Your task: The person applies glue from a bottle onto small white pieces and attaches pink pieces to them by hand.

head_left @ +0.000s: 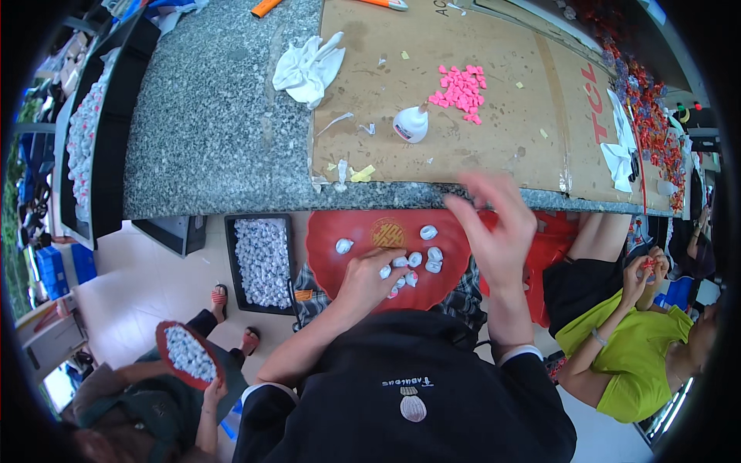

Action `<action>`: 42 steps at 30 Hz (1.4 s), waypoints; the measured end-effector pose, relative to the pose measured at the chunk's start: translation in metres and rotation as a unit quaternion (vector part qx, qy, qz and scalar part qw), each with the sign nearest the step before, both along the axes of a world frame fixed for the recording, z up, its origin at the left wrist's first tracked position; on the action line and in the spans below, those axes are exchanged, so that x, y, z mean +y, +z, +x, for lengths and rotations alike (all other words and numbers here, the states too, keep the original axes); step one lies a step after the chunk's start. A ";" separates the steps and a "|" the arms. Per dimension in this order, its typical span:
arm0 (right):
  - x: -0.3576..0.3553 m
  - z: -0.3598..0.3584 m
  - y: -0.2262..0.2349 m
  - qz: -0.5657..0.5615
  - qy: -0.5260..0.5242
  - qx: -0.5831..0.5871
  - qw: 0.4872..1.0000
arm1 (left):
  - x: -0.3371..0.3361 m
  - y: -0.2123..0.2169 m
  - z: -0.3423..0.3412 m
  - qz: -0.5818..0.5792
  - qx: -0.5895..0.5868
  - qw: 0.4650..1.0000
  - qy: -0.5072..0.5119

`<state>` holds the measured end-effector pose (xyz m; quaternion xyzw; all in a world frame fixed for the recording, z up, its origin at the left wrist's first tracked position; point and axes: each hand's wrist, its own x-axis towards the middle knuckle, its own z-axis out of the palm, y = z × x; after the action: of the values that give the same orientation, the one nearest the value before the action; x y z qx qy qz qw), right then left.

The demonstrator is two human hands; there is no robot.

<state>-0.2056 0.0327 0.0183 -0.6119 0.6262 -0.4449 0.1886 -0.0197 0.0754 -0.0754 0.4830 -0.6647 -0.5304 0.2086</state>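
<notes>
On my lap rests a red scalloped tray with a gold emblem, holding several small white rounded pieces, a few with pink marks. My left hand is over the tray, fingers closed on a small white piece. Raised by the table's front edge, my right hand has thumb and fingers apart. Its fingertips are smeared by motion, and nothing shows between them. Beyond it on the cardboard stand a white squeeze bottle and a pile of bright pink small pieces.
White gloves lie on the granite tabletop. A black crate of white pieces is on the floor, another crate at far left. One person holds a red tray at left; another sits at right.
</notes>
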 end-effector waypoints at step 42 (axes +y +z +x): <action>0.060 -0.006 -0.024 0.034 0.119 -0.167 0.978 | -0.006 0.036 0.015 0.297 0.362 0.878 0.096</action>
<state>-0.2121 0.0924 -0.0059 -0.5925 0.5233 -0.4937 0.3625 -0.0045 0.0695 -0.0394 0.3574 -0.3046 -0.8183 0.3313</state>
